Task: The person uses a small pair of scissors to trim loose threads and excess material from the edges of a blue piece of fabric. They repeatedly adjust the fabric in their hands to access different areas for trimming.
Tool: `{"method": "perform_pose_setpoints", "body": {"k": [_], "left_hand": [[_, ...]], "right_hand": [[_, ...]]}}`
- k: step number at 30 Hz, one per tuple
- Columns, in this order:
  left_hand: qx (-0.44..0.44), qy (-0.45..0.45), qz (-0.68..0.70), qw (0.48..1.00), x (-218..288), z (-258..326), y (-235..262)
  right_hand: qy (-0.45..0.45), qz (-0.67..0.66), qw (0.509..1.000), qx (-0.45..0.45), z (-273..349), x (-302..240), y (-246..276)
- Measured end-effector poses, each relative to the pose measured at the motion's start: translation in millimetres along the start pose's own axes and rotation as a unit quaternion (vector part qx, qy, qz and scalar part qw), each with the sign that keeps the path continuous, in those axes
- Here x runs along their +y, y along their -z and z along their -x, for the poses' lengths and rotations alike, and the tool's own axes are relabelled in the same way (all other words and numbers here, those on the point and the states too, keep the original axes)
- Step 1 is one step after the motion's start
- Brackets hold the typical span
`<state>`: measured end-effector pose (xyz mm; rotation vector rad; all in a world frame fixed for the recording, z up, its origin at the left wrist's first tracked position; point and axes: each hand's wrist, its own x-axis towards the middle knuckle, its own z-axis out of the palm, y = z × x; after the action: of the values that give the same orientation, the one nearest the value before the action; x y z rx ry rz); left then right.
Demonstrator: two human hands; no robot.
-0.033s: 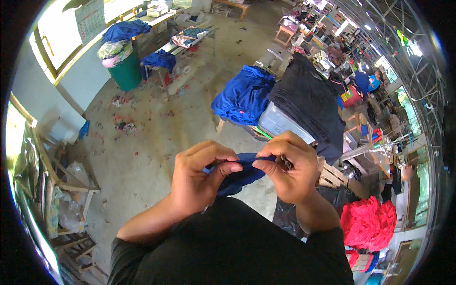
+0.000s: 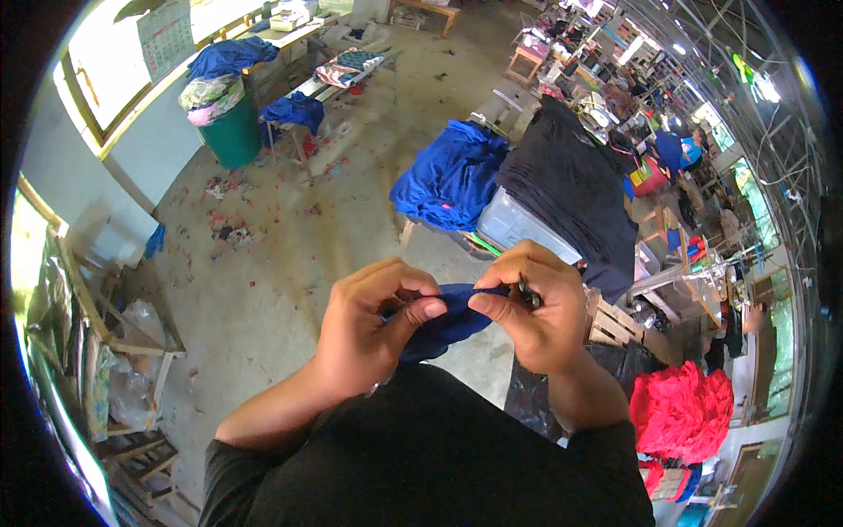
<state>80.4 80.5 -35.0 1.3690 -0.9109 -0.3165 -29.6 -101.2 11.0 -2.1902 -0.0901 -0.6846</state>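
A piece of dark blue cloth (image 2: 445, 335) is stretched between my two hands, in front of my black shirt. My left hand (image 2: 373, 327) pinches its upper edge between thumb and forefinger. At the right end of that edge, my right hand (image 2: 537, 309) has the same pinch, thumb facing the other thumb across a short gap. Tucked in the curled fingers of my right hand is a small dark metal-looking object (image 2: 529, 292); most of it is hidden, so its kind cannot be made out. The cloth's lower part hangs down toward my shirt.
Ahead stand a blue cloth pile (image 2: 452, 176), a black cloth stack (image 2: 566, 180) and a clear plastic bin (image 2: 527, 224). Red cloth (image 2: 680, 411) is heaped at the right. A green barrel (image 2: 233, 136) stands far left, near scraps on the floor. Wooden racks (image 2: 132, 347) line the left.
Both hands keep their pinch on the cloth in nearly the same place. The small dark object in my right hand has shifted slightly and shows a little differently.
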Motion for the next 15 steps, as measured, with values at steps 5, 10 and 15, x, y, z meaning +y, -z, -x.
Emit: {"method": "perform_pose_setpoints", "body": {"k": [5, 10, 15], "left_hand": [[-0.091, 0.155, 0.178, 0.967, 16, 0, 4], [-0.056, 0.136, 0.193, 0.97, 14, -1, 0], [-0.037, 0.138, 0.22, 0.965, 14, -2, -2]], "right_hand": [[-0.143, -0.139, 0.98, -0.014, 8, 6, 0], [-0.086, -0.174, 0.98, 0.05, 29, -14, -7], [-0.277, -0.326, 0.889, -0.163, 38, -52, -13]]}}
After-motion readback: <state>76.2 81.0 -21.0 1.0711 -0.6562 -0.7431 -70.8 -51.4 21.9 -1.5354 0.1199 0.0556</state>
